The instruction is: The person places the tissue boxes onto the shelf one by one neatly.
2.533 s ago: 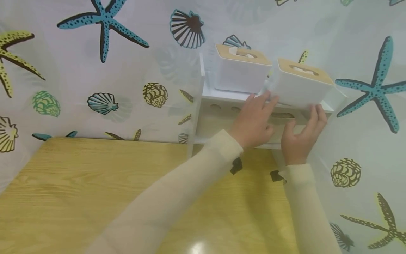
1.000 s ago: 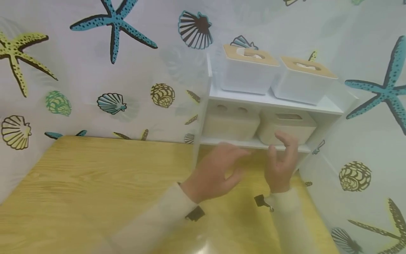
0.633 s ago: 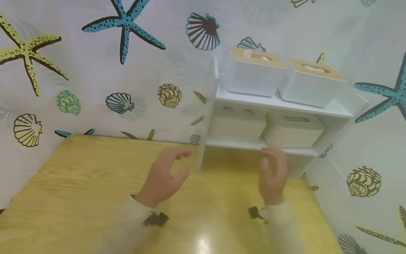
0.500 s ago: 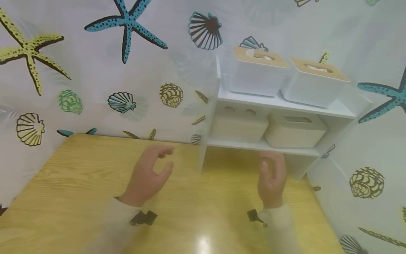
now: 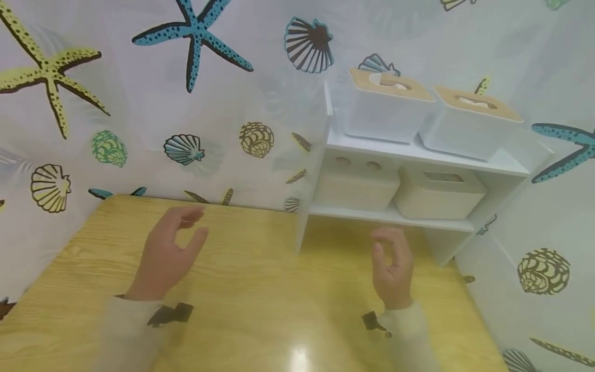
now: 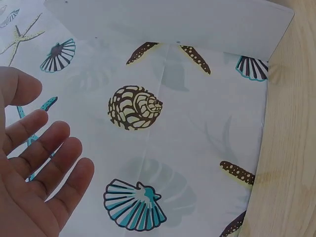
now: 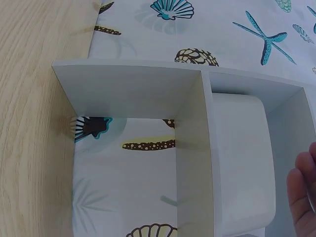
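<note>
Two white tissue boxes with wood-coloured lids stand on the upper shelf: the left tissue box [image 5: 388, 116] and the right tissue box [image 5: 474, 126], side by side at slight angles. On the lower shelf sit a pale box with two round holes [image 5: 358, 186] and a pale tissue box with a rectangular slot [image 5: 439, 196]. My left hand [image 5: 165, 253] hovers over the left part of the table, fingers loosely bent, holding nothing. In front of the shelf, my right hand [image 5: 392, 268] is likewise bare, thumb and fingers apart. The left wrist view shows the spread left fingers [image 6: 64, 182].
The white two-tier shelf unit [image 5: 427, 151] stands at the back right of the wooden table [image 5: 260, 289], close to the corner. Wall covering [image 5: 223, 103] printed with starfish and shells runs behind and along the right side. Black wrist devices sit on both cuffs.
Both hands have let go of the right tissue box, which now rests on the upper shelf. They have drawn back toward me, the left hand travelling far left. The view has shifted slightly.
</note>
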Action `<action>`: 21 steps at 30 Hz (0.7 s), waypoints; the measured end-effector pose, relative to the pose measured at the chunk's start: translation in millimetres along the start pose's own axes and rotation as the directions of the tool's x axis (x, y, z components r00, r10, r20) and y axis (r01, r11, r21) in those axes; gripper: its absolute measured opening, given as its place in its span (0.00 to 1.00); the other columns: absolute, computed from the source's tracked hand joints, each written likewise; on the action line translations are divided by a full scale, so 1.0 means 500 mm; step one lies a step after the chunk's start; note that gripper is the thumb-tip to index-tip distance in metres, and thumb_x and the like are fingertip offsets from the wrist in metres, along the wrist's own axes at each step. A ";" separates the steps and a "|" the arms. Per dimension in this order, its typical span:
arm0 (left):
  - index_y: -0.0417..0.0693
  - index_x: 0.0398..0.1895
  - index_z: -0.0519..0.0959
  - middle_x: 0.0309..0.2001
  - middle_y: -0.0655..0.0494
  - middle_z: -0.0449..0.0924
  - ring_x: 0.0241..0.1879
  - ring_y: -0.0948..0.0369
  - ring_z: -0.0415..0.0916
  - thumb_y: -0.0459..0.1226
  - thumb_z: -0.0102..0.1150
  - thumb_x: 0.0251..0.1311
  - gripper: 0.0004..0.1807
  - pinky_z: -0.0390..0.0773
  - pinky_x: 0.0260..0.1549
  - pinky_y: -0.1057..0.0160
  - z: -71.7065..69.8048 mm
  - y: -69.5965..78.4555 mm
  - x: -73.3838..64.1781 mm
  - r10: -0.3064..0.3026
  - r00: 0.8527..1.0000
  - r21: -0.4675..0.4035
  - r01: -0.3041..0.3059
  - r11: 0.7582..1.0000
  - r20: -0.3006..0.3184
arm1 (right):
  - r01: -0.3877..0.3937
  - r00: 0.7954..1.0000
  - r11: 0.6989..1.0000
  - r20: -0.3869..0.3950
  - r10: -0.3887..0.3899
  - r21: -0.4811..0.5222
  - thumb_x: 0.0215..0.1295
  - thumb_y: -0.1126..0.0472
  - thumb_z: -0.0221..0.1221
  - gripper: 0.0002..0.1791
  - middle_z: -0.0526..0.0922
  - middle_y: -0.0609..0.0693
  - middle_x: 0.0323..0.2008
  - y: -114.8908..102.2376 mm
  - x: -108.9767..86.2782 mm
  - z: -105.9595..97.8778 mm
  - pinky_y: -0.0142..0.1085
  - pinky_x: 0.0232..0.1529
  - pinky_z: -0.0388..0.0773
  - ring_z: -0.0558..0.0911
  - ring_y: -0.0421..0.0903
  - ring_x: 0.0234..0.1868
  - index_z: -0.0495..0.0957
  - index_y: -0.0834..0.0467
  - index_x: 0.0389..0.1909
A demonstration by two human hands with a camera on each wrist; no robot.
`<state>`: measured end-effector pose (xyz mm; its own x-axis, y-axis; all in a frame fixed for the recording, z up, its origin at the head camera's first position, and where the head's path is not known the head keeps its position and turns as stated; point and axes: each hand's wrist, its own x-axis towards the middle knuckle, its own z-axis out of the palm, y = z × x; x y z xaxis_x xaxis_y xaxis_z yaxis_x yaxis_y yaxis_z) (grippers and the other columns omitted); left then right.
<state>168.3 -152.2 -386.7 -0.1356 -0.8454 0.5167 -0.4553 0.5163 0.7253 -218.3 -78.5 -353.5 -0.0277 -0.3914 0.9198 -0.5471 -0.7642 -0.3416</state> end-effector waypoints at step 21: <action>0.62 0.66 0.65 0.60 0.55 0.67 0.56 0.52 0.65 0.49 0.56 0.63 0.28 0.65 0.52 0.47 -0.042 -0.046 0.007 -0.082 0.996 0.080 0.079 0.994 0.039 | -0.125 0.991 0.989 0.039 0.128 -0.082 0.56 0.74 0.51 0.08 0.77 0.64 0.33 0.029 -0.011 -0.010 0.33 0.45 0.73 0.75 0.53 0.38 0.75 0.73 0.35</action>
